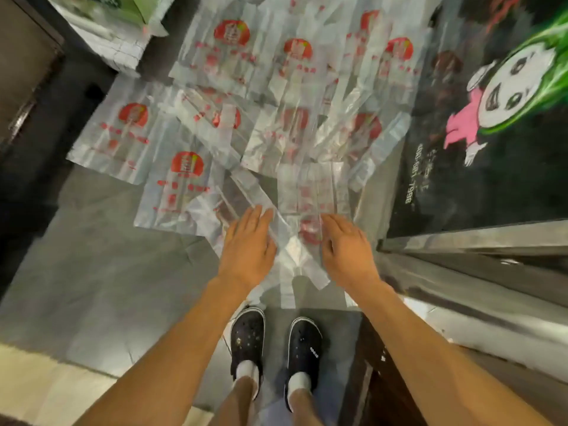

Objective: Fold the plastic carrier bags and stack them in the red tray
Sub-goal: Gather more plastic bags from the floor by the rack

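Note:
Several translucent plastic carrier bags with red print lie spread and overlapping on the grey floor (107,272). The nearest bag (310,192) lies flat in front of my feet, its handles (295,265) pointing toward me. My left hand (249,241) rests flat on the bag's left side with fingers straight. On the bag's right side, my right hand (344,244) touches the plastic with fingers extended. Another bag (178,186) lies to the left, and more bags (295,63) lie farther out. No red tray is in view.
A black panel with a cartoon figure (507,87) and a metal frame (461,241) stand at the right. A dark cabinet (24,56) is at the left. Wrapped white and green packaging (116,29) sits at the top left. My black shoes (247,336) stand just below the bag.

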Motion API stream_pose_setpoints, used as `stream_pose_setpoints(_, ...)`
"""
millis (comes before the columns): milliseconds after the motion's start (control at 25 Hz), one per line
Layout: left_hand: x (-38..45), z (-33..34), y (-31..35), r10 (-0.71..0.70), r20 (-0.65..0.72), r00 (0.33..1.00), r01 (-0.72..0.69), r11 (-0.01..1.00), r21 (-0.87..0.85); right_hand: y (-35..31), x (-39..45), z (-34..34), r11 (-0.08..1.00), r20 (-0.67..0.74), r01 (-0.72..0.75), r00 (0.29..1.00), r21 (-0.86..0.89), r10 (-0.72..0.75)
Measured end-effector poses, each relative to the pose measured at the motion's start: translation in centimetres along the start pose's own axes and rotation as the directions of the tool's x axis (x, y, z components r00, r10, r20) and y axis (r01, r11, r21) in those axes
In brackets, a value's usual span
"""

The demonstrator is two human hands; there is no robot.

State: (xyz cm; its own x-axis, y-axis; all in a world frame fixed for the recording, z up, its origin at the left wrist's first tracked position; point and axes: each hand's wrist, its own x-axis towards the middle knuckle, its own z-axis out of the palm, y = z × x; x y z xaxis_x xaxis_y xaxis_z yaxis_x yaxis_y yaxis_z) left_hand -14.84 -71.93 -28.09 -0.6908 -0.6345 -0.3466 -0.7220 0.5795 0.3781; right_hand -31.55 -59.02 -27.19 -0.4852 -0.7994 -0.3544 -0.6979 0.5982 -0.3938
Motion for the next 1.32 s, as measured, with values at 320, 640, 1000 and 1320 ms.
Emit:
stream_pose_setpoints(320, 7.4, 22.9, -6.9, -0.136, 0.120, 0.983, 0.151, 0.980, -0.129, 8.0, 9.1, 19.3, 0.995, 0.113, -0.059, 0.992, 0.084, 0.049)
stream_pose_setpoints(640, 13.0, 35.3, -12.1, -0.109, 0.193, 0.975, 0.105, 0.994, 0.032, 13.2, 16.1, 31.5, 0.974, 0.140, -0.144, 0.983, 0.176, 0.120)
stream_pose_setpoints(1000, 10.7, 32.0, -19.4, -0.044, 0.159, 0.986, 0.037, 0.998, 0.048, 16.2, 13.2, 31.1, 0.947, 0.061, -0.282, 0.959, 0.156, 0.276)
stream_pose_setpoints(1320, 11.9, 35.6, -12.5, -0.374, 0.030, 0.927, 0.375, 0.926, -0.047, 11.5, 15.2, 35.2, 0.944, 0.022, -0.286, 0.956, -0.163, 0.293)
